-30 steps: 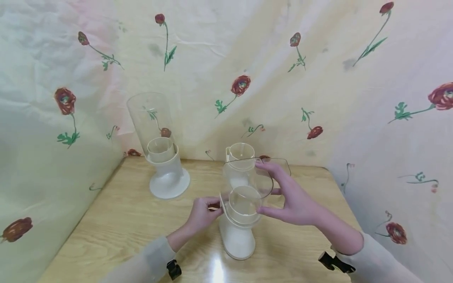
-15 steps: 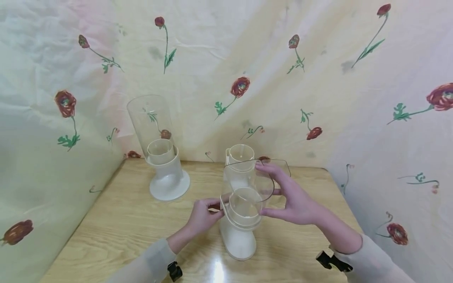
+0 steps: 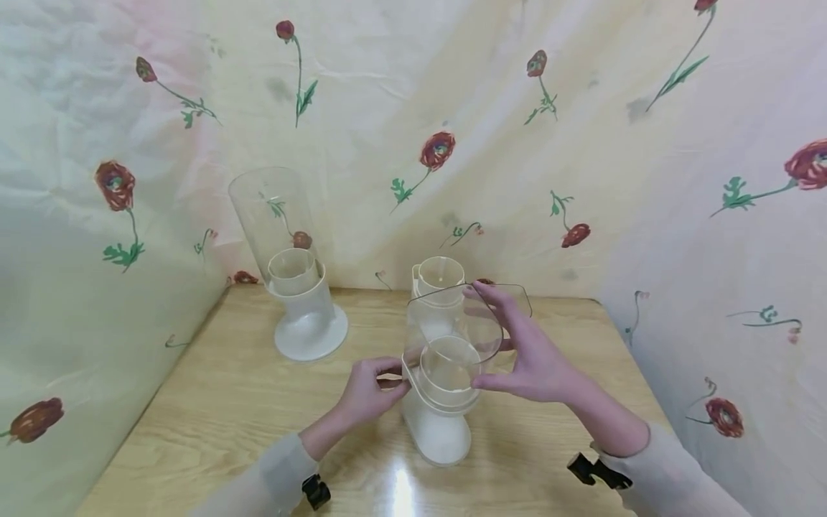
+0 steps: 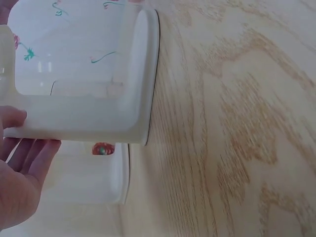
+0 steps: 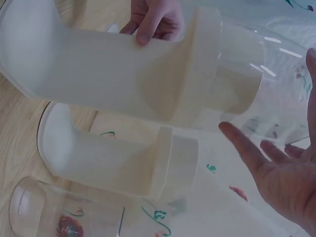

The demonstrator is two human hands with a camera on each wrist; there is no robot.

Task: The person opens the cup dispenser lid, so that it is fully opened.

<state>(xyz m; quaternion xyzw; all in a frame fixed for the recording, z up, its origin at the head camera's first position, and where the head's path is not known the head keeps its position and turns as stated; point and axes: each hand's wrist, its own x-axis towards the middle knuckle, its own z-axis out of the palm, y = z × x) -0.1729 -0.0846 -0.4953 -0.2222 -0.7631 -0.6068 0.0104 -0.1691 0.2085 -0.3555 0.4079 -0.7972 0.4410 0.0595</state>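
A white pedestal stand [image 3: 446,438] with a round cup at its top stands in the middle of the table. From its left side my left hand [image 3: 371,395] grips it, thumb in front and fingers behind. Over that cup sits a wide clear cylinder [image 3: 416,337], leaning toward the right. My right hand [image 3: 536,366] curves round the cylinder's right side, fingertips by the upper rim and thumb low near the cup. Directly behind is a second white stand [image 3: 434,289], its cup uncovered. Another clear cylinder [image 5: 49,210] stands on the table beside it.
At the back left stands a third white stand [image 3: 310,337] carrying its own clear cylinder [image 3: 265,215]. Flower-printed cloth [image 3: 362,108] rises behind the wooden table [image 3: 258,416] and along both sides.
The head view has shifted slightly. My right fingertips have crept a little along the cylinder's upper rim; the left hand keeps its hold on the stand.
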